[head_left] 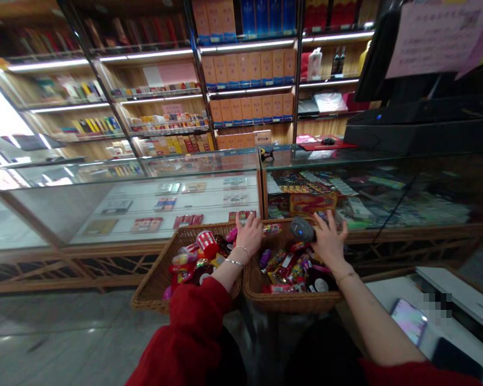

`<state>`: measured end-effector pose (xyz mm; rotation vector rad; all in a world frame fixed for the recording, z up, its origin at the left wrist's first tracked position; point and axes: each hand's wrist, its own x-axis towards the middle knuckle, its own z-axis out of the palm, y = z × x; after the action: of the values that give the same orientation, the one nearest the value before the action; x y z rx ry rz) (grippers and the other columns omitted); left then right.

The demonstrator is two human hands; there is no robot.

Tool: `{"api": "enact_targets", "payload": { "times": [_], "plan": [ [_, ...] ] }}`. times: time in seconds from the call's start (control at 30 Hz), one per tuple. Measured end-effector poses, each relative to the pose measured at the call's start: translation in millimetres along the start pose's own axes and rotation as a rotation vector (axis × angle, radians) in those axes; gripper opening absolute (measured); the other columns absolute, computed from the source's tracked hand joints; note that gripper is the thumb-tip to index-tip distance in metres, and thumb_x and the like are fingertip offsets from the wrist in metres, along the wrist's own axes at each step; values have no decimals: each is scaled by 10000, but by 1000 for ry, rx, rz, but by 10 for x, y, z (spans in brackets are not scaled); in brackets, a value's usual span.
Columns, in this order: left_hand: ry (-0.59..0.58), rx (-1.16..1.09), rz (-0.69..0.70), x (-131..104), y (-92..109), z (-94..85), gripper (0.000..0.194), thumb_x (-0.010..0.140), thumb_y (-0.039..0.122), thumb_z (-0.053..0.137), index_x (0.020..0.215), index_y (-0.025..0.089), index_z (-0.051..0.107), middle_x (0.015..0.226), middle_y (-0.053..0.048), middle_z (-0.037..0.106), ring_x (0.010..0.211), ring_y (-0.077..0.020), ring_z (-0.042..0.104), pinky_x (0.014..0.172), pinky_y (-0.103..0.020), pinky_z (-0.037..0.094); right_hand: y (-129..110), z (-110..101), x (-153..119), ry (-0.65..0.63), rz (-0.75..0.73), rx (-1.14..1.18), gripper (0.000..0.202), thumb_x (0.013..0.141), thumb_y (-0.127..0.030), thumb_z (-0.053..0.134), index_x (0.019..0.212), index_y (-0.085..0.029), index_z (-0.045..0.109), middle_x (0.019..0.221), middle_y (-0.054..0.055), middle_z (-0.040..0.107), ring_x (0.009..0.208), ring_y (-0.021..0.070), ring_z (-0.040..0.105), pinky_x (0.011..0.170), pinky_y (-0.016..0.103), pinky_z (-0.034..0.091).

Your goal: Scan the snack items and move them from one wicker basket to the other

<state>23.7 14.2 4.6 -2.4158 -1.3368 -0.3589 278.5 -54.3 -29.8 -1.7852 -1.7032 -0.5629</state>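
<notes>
My left hand, with bracelets on its wrist, reaches over the inner side of the left wicker basket. Its fingers are apart, close to a pink wrapped item. My right hand is spread above the far right corner of the right wicker basket. Beside its thumb sits a dark grey handheld scanner with a blue light; I cannot tell whether they touch. Wrapped sweets fill the right basket. In the left one lie more packets and a red-and-white striped tub.
Behind the baskets stands a glass display counter with boxes and packets inside. A monitor rises at the right. A phone lies on a white surface at lower right. Stocked shelves line the back.
</notes>
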Motion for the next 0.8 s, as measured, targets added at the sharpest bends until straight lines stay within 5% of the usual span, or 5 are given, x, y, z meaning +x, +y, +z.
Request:
{"api": "enact_targets", "payload": {
  "times": [0.3,0.8],
  "plan": [
    [76,11,-110,-62,-120,136,358,953,371,585,1278,256,681,1653,-38,366,1572,-398,128,1204,-781,50,-173,-61,27,-11,-78,10,266,731,-135,604,951,-209,732,1524,73,550,1519,388,264,1164,728,144],
    [101,-64,-195,-108,-161,223,369,919,389,620,1252,254,702,1654,-45,363,1566,-401,159,1219,-759,37,-427,32,-27,8,-142,44,312,688,-97,577,945,-208,712,1529,48,545,1528,369,257,1189,717,111]
  ]
}}
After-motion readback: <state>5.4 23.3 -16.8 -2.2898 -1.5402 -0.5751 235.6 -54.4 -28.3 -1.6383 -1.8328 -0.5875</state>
